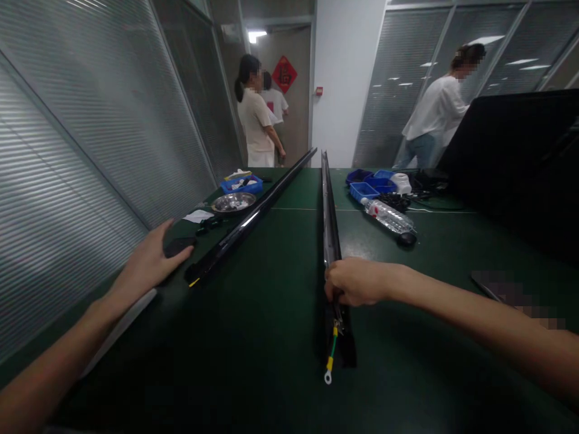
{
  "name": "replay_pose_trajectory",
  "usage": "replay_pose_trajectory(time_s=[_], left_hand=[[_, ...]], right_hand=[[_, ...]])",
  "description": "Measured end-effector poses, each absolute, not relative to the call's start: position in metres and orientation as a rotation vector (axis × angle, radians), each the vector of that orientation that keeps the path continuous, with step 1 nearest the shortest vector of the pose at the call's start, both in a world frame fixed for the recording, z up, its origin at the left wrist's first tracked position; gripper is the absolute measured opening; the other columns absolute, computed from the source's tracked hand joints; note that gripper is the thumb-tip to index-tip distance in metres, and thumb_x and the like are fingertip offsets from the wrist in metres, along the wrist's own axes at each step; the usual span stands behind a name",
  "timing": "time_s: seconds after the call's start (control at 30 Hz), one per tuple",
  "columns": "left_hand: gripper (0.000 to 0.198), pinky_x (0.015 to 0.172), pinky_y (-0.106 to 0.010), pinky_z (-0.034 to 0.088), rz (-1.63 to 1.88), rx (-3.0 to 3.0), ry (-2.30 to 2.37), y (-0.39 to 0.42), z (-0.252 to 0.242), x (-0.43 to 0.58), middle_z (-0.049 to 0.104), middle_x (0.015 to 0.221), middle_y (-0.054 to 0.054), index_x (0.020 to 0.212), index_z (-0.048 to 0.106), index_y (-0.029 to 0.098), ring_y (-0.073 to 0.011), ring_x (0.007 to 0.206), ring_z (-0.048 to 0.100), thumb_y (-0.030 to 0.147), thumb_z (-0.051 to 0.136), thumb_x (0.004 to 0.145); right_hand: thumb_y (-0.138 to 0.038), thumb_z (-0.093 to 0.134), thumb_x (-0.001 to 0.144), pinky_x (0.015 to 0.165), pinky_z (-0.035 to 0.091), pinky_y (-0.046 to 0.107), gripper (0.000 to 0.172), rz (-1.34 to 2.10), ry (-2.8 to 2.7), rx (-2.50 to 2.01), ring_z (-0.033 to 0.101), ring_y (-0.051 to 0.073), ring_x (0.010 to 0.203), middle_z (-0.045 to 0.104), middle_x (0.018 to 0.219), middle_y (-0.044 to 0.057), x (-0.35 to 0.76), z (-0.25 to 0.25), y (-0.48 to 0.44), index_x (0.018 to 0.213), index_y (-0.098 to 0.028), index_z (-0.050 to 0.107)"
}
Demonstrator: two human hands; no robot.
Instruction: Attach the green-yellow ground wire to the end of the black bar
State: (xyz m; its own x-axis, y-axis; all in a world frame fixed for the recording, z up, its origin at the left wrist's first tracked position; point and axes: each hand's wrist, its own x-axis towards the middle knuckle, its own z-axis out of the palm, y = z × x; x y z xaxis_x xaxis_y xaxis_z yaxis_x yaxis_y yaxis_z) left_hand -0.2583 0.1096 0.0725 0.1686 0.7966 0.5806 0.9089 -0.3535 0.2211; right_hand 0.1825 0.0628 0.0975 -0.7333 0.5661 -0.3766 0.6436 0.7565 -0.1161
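Two long black strips lay lengthwise on the green table (271, 337), running away from the wearer and apart at the near end. The right hand (355, 281) was closed over the right strip (329, 229) near its near end, fingers curled round it in a firm pinch. Just below that grip a green-and-yellow ground wire (332, 352) hung out of the strip's end, finishing in a small ring terminal (328, 378) that lay loose on the table. The left hand (151, 259) was spread flat, fingers open, resting on or just over a small dark object (180, 245) beside the near end of the left strip (246, 226); contact unclear.

Progress, as judged: both strips laid out, neither joined to anything, wire end unattached. Work looked early.

Right strip: narrow, glossy, channel-like, dark end cap. Left strip: similar, with a yellow fleck at its end.

Farther off: steel bowl (234, 202), blue bins (368, 184), water bottle (389, 216). Three other people stood beyond the table.
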Motion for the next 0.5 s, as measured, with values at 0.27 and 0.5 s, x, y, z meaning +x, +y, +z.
replay_pose_trajectory(time_s=[0.27, 0.5], left_hand=[[0.026, 0.087, -0.039, 0.056, -0.955, -2.691, -0.163, 0.016, 0.059, -0.092, 0.074, 0.106, -0.004, 0.117, 0.068, 0.023, -0.0223, 0.096, 0.068, 0.024, 0.057, 0.093], [0.021, 0.056, -0.038, 0.04, -0.98, -2.874, 0.155, -0.001, -0.003, -0.027, 0.065, 0.077, -0.004, 0.088, 0.07, 0.017, -0.018, 0.062, 0.053, 0.036, 0.061, 0.082]], right_hand=[[-0.028, 0.078, 0.086, 0.068, 0.048, 0.031, 0.019, -0.211, 2.6, 0.878, 0.071, 0.026, 0.093, 0.076, 0.105, 0.009, 0.174, 0.096, 0.06, 0.104, -0.022, 0.082], [-0.018, 0.058, 0.093, 0.075, 0.049, 0.036, 0.02, -0.207, 2.812, 0.719, 0.066, 0.025, 0.088, 0.073, 0.098, 0.01, 0.188, 0.082, 0.053, 0.092, -0.017, 0.078]])
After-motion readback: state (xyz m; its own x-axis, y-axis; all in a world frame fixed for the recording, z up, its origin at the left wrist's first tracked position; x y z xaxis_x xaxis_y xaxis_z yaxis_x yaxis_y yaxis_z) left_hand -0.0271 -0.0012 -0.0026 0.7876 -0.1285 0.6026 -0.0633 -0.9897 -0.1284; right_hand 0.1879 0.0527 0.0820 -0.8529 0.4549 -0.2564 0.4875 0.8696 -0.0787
